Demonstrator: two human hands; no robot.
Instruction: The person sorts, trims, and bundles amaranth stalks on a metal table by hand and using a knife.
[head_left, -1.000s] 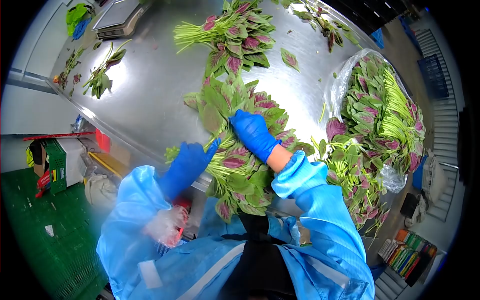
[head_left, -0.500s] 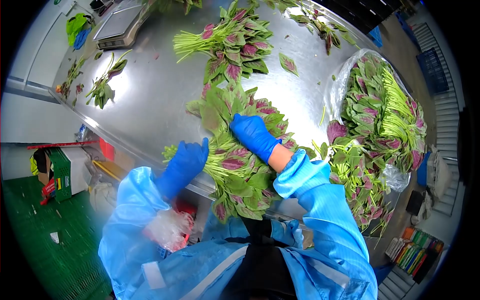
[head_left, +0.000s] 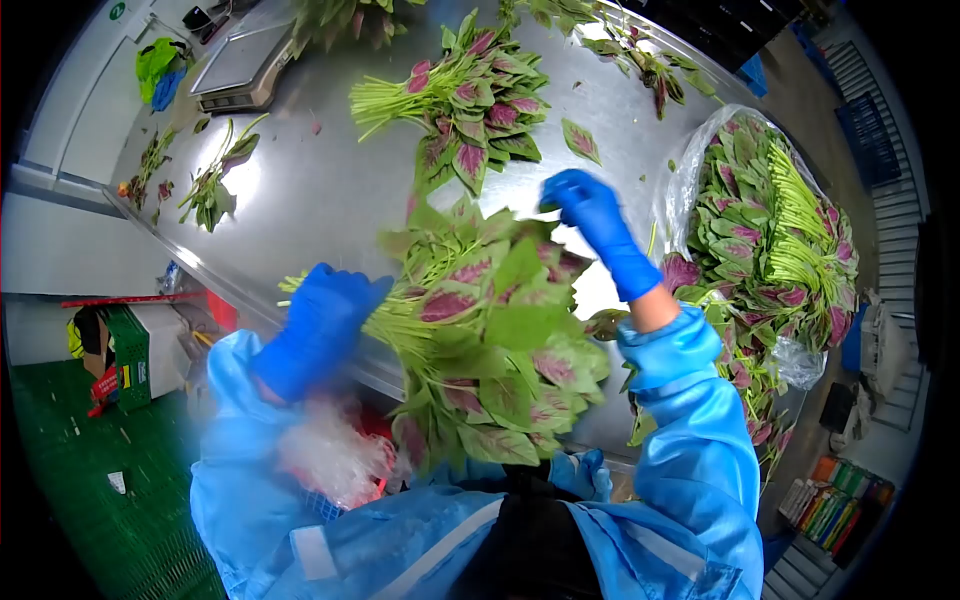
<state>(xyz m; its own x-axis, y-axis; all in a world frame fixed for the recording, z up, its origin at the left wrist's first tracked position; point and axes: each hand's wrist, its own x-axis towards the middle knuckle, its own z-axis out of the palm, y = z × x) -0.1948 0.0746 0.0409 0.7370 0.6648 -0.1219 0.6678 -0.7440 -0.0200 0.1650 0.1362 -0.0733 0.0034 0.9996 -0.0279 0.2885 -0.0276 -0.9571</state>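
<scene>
My left hand, in a blue glove, is wrapped around the stems of a bunch of red-and-green amaranth. The leaves fan out to the right over the table's near edge, large and slightly blurred. My right hand, also gloved in blue, is above the metal table just beyond the leaf tips, apart from the bunch. Its fingers are curled together, and a small dark bit shows at the fingertips, too unclear to name. Farther back lies another amaranth bunch, stems to the left.
At the right, a clear plastic bag holds stacked amaranth, with loose stalks below it. A scale stands at the back left. Loose sprigs and a single leaf lie on the metal table. Green matting covers the left floor.
My right hand has left the bunch and moved right and away from me. My left hand has shifted left and toward me, lifting the bunch closer to the camera.
</scene>
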